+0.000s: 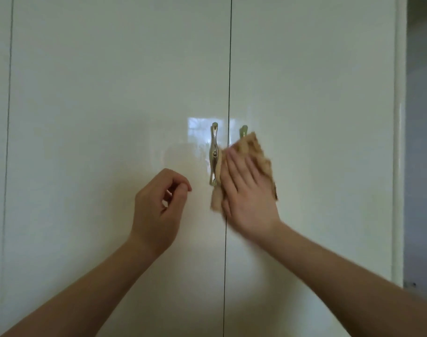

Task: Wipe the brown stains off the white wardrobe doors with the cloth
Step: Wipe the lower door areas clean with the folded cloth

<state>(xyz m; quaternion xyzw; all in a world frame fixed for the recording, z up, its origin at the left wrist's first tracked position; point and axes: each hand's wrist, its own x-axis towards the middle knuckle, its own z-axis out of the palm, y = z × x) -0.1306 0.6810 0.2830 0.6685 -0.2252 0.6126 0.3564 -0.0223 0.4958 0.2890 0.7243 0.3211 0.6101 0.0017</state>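
Observation:
Two glossy white wardrobe doors fill the view, the left door (110, 117) and the right door (317, 117), split by a dark gap. My right hand (246, 190) lies flat with straight fingers on a tan cloth (252, 147), pressing it against the right door over its handle. Only the top of that right handle (243, 130) shows above the cloth. The left door's metal handle (214, 154) is fully visible beside the cloth. My left hand (159, 207) hovers in front of the left door with loosely curled fingers, holding nothing. A faint damp smear (183, 154) sits left of the handle. No brown stain is clearly visible.
Another door gap runs down the far left (8, 142). The wardrobe's right edge (398, 166) meets a grey wall (421, 166). A window reflection (198, 127) glints on the left door.

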